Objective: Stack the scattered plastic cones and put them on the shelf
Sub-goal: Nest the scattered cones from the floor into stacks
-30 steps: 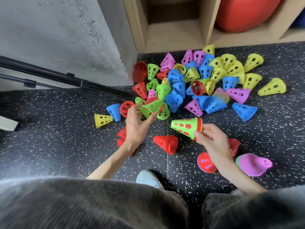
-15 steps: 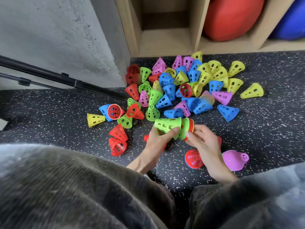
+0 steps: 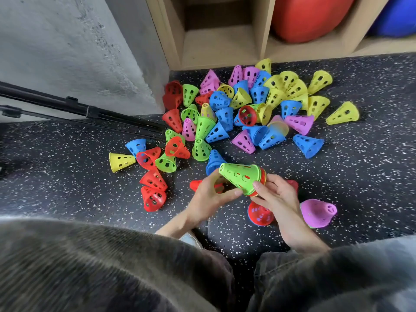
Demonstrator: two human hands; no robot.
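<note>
Both hands hold a short stack of cones (image 3: 244, 177) lying sideways, green on the outside with red rims at its wide end. My left hand (image 3: 210, 195) grips its narrow end from below; my right hand (image 3: 275, 195) pinches the wide rim. Several loose cones (image 3: 247, 109) in red, green, blue, yellow and pink lie scattered on the speckled floor beyond. A red cone (image 3: 260, 213) and a pink cone (image 3: 317, 212) lie by my right wrist. The wooden shelf (image 3: 219, 49) stands behind the pile, its left compartment holding nothing.
A red ball (image 3: 308, 16) and a blue ball (image 3: 396, 16) fill the shelf's other compartments. Black tripod legs (image 3: 85, 112) run along the grey wall at left. My knees and a shoe toe (image 3: 191, 239) fill the bottom of the view.
My left hand picked a green cone from the pile, carried it right and slid it over the stack in my right hand. The stack now sits fully nested between both hands.
</note>
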